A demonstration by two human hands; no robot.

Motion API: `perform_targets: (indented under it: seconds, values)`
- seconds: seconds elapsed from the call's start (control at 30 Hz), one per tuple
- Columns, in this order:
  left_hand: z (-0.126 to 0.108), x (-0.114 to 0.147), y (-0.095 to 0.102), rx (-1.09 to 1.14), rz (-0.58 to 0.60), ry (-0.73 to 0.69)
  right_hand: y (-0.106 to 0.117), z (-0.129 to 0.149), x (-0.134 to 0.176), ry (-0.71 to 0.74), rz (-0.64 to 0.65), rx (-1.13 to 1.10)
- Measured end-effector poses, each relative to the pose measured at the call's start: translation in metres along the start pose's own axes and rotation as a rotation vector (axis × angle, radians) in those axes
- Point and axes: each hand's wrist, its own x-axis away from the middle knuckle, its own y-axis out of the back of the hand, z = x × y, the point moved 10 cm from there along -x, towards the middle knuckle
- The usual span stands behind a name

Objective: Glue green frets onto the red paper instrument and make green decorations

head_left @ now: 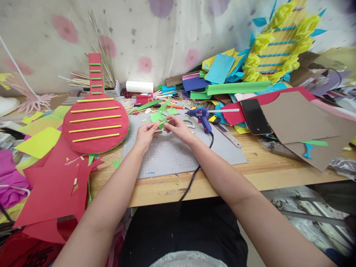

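The small bent green strip of thin foam or paper (161, 124), held above the back half of the gridded grey cutting mat (161, 159), looks very light, soft and easy to crease or tear, so a gentle pinch near its ends should suit it best. The fingertips of the left hand (147, 136) and right hand (178, 128) are closed lightly on it from either side. Counted out, there is one blue-purple plastic glue gun (204, 118), one black phone (256, 116), and one red round-bodied, guitar-shaped panel (94, 146) bearing five yellow bars (94, 128) and five green bars (96, 78)
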Motion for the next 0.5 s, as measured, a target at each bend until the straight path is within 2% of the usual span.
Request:
perform_targets:
  seconds: [0.1, 0.17, 0.3, 0.5]
  values:
    - [0.001, 0.000, 0.000, 0.022, -0.001, 0.013, 0.007, 0.009, 0.000, 0.097, -0.091, 0.173]
    - [0.002, 0.001, -0.001, 0.042, 0.000, 0.024, 0.009, 0.009, 0.000, 0.125, -0.104, 0.167]
    - [0.003, 0.001, -0.001, 0.058, -0.007, 0.044, 0.006, 0.001, -0.003, 0.074, -0.040, -0.088]
    - [0.006, 0.002, -0.003, 0.079, 0.018, 0.079, 0.007, -0.004, 0.000, -0.005, -0.062, -0.373]
